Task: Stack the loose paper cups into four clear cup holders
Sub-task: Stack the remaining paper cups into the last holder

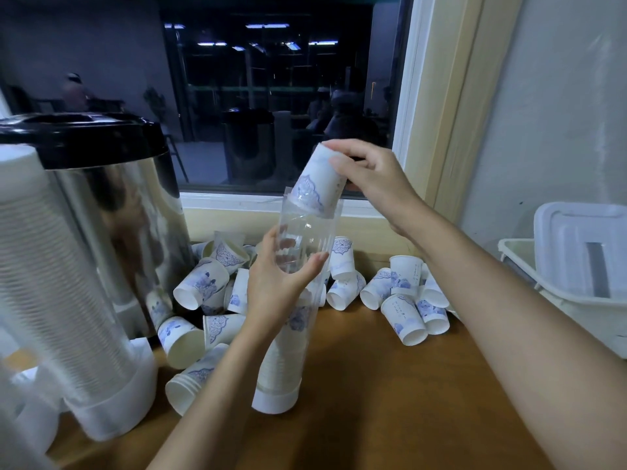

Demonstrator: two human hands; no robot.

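Note:
A clear cup holder with a white base stands tilted on the wooden counter, partly filled with stacked cups. My left hand grips its upper middle. My right hand pinches the bottom of an upside-down white paper cup with blue print, whose rim sits in the holder's open top. Several loose paper cups lie in a heap behind the holder, and more loose cups lie to the right.
A full clear cup holder stands at the near left. Behind it is a steel urn with a black lid. A white plastic bin sits at the right edge. A window runs along the back.

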